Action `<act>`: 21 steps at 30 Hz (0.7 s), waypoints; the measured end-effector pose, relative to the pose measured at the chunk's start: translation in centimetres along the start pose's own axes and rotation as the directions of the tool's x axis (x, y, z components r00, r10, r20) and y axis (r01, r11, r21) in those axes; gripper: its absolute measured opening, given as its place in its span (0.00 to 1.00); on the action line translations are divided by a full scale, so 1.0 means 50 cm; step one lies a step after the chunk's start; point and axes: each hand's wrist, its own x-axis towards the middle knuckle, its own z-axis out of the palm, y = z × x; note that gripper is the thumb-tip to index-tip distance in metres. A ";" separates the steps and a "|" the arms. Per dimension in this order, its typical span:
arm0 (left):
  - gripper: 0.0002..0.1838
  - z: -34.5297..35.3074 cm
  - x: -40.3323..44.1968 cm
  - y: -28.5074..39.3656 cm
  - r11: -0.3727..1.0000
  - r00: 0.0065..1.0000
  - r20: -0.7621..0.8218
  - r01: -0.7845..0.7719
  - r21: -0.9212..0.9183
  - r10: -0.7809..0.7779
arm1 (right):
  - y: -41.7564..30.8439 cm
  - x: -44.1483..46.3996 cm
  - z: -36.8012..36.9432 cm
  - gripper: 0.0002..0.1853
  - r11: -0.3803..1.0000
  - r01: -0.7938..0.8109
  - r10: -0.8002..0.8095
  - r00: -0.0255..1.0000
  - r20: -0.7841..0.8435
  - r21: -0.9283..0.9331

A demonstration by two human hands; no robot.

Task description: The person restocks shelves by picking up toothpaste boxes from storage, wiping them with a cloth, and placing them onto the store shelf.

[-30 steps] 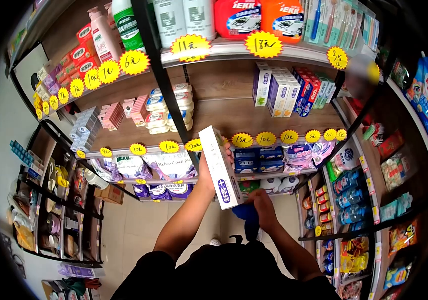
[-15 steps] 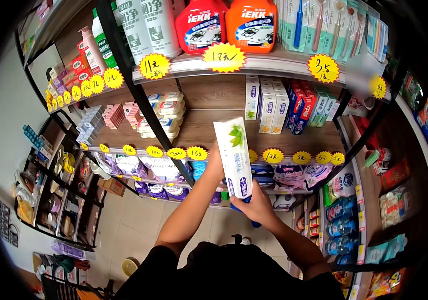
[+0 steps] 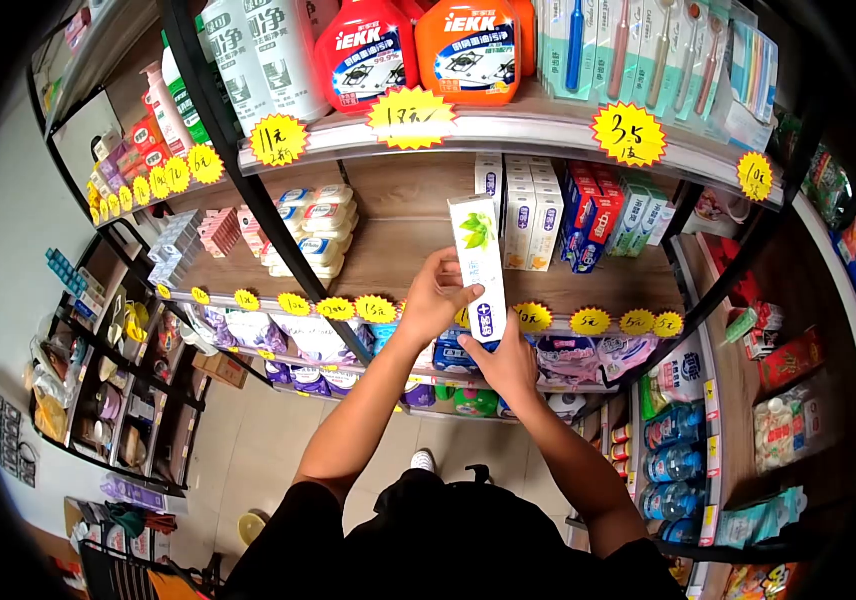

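A white toothpaste box with green leaves and a dark blue logo is held nearly upright at the front of the shelf. My left hand grips its left edge, the thumb lying across the front face. At the bottom end, my right hand pinches the box with the thumb near the lower corner. Just behind it on the shelf stand similar white toothpaste boxes, partly covered by the held one. Red and blue toothpaste boxes are to their right.
Soap packs are stacked at the left of this shelf. Above, the upper shelf holds orange cleaner bottles and toothbrush packs. A black shelf post crosses at left. Blue bottles stand at lower right.
Both hands have carried the toothpaste box away from my body, closer to the similar boxes. My left hand has come round from behind it to its left edge. The view has shifted slightly.
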 end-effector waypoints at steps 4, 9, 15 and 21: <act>0.38 -0.017 0.067 -0.041 0.998 1.000 0.003 -0.012 -0.066 0.012 | 0.031 0.030 0.007 0.51 0.999 -0.029 0.029 1.000 0.007 -0.029; 0.33 -0.066 0.166 -0.150 0.995 0.996 -0.010 -0.084 -0.057 0.084 | 0.022 0.030 0.005 0.42 0.995 -0.091 0.100 0.974 0.201 -0.051; 0.33 -0.078 0.239 -0.208 0.993 1.000 0.008 0.002 -0.119 -0.001 | 0.026 0.038 0.044 0.37 0.995 -0.086 0.095 0.972 0.215 -0.051; 0.22 -0.062 0.220 -0.125 0.902 0.988 0.030 0.153 -0.405 -0.154 | 0.068 0.070 0.073 0.36 0.988 -0.104 0.094 0.991 0.093 0.110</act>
